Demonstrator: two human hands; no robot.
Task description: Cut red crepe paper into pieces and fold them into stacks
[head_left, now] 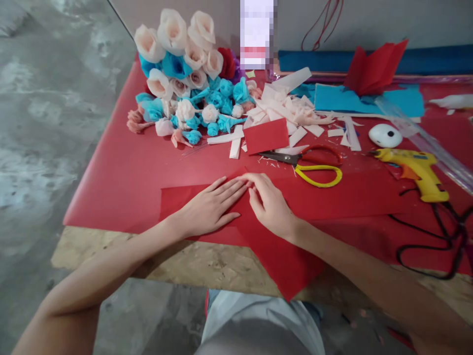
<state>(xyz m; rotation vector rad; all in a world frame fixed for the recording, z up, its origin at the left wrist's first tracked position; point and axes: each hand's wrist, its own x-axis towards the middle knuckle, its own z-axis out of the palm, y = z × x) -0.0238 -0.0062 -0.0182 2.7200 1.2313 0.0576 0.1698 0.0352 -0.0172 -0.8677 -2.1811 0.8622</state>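
A long strip of red crepe paper lies across the table, and one part of it hangs at a slant over the front edge. My left hand rests flat on the strip's left part, fingers stretched out. My right hand meets its fingertips, with curled fingers closed on the paper at a fold. Just beyond the hands are scissors with one yellow and one red handle, blades partly under a small red paper piece. What lies under my left palm is hidden.
Paper flowers in white, blue and pink crowd the back left. Cream paper strips lie heaped at the back middle. To the right are a yellow glue gun with a looped black cord and a white egg-shaped object. Blue paper lies behind.
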